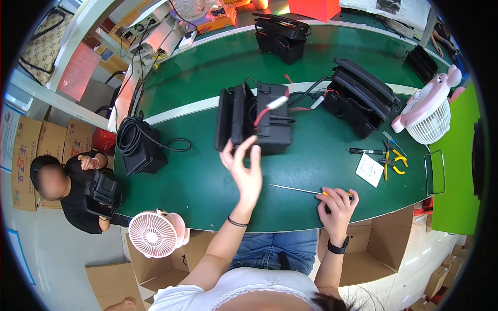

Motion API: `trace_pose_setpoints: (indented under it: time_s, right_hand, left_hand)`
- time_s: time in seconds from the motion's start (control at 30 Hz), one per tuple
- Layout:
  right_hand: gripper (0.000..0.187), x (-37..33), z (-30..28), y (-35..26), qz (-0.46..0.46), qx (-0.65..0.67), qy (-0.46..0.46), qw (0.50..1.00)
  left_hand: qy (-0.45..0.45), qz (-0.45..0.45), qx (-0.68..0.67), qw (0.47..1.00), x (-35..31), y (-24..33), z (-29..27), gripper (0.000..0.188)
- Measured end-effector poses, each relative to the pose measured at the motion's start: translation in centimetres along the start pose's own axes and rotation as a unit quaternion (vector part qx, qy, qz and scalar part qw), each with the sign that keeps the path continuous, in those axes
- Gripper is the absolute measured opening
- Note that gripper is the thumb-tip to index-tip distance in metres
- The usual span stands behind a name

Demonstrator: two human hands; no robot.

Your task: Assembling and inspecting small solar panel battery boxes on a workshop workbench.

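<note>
A black plastic case [275, 140] with its lid open stands on the green table in front of me, with red wires and a white connector [277, 102] lying over it. My left hand [244, 171] is at the case's near edge, fingers spread, the tips touching or just short of it. My right hand [336, 208] is closed round the yellow handle of a screwdriver [295, 188]. Its thin shaft points left across the tabletop. To the right, a second open black case [358, 98] has a red wire and a white connector running toward the first one.
A black box with coiled cable [142, 147] stands left, another open case [280, 39] far back. Yellow-handled pliers [398, 160], a pen [365, 151] and a paper slip [369, 170] lie right. Pink fans stand at the right and on the near-left edge [153, 233]. A co-worker [78, 192] sits left.
</note>
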State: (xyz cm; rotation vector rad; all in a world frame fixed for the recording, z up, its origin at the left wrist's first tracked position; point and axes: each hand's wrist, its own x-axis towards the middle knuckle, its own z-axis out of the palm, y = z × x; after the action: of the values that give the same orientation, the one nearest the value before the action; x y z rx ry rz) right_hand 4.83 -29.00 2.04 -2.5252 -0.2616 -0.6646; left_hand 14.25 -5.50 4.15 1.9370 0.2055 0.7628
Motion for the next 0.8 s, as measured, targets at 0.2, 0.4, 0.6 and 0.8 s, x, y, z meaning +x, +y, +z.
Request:
trace_pose_setpoints:
  time_s: [0.2, 0.4, 0.6, 0.8]
  right_hand:
    - [0.02, -0.3, -0.3, 0.4, -0.003, 0.024, -0.016, 1.0]
    - [0.02, -0.3, -0.5, 0.4, 0.0, 0.034, -0.01, 0.999]
    - [0.02, -0.5, -0.5, 0.3, 0.004, 0.056, -0.003, 0.998]
    - [0.017, 0.1, -0.5, -0.1, -0.042, 0.038, -0.02, 0.998]
  left_hand:
    - [-0.305, 0.192, 0.18, 0.915, -1.0, 4.6, -3.6, 0.037]
    - [-0.264, 0.338, 0.159, 0.889, -0.1, 4.8, -5.4, 0.032]
    - [-0.081, 0.035, -0.046, 0.995, 3.8, 1.2, -3.3, 0.058]
    - [-0.239, -0.017, -0.13, 0.962, 7.9, -4.0, -1.5, 0.076]
